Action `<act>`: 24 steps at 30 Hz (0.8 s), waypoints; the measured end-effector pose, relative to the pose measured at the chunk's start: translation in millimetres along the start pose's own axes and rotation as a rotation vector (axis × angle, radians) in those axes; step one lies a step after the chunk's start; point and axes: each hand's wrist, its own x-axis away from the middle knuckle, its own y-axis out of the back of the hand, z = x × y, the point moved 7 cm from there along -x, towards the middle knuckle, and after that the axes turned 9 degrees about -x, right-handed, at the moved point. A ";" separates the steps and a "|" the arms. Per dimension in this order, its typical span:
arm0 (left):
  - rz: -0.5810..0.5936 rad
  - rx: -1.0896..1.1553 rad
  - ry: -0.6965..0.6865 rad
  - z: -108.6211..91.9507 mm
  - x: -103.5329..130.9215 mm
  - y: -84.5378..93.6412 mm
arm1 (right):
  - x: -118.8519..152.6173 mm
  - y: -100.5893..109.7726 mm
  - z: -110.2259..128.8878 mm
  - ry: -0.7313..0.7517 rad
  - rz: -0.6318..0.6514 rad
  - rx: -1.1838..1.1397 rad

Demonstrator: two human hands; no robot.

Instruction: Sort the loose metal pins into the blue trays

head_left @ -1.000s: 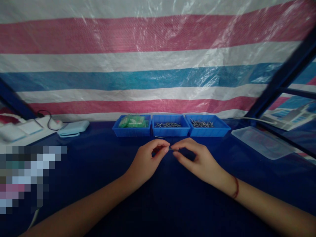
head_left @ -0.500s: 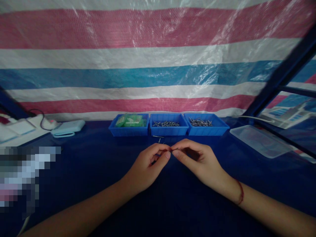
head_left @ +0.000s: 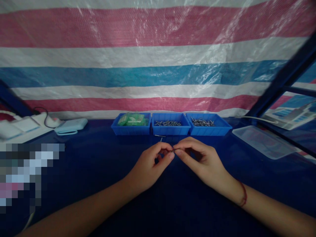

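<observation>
Over the dark blue table my left hand [head_left: 154, 164] and my right hand [head_left: 202, 158] meet at the fingertips. Thumb and forefinger of each are pinched together around a small thin piece [head_left: 175, 150], mostly covered by the fingers, so its kind is unclear. Just beyond the left fingers lie a loose thin metal pin [head_left: 160, 136] and a second small metal piece [head_left: 161, 139], partly hidden. Behind them, the middle blue bin [head_left: 170, 130] holds several thin metal fasteners. More such pieces are in the right blue bin [head_left: 209, 131].
The left blue bin [head_left: 130, 131] contains green plastic packets [head_left: 133, 119]. A clear plastic lid [head_left: 265, 142] lies to the right. At left are a light blue case [head_left: 71, 125] and a white power strip [head_left: 27, 126]. A striped tarp [head_left: 153, 75] hangs behind.
The whole view has shifted slightly, with the bins and table items appearing a little further right. Both hands keep their pinch; a bit more of the thin piece shows between the fingertips.
</observation>
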 end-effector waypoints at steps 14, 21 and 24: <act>-0.121 -0.024 -0.034 -5.0 2.9 10.0 | 0.6 -1.7 4.0 0.092 0.056 0.130; -0.161 -0.292 -0.073 -1.4 -0.8 19.4 | -8.5 14.7 7.4 0.220 0.028 0.393; -0.145 -0.499 -0.194 -2.4 -4.3 21.3 | -21.2 56.4 7.4 0.292 -0.196 0.606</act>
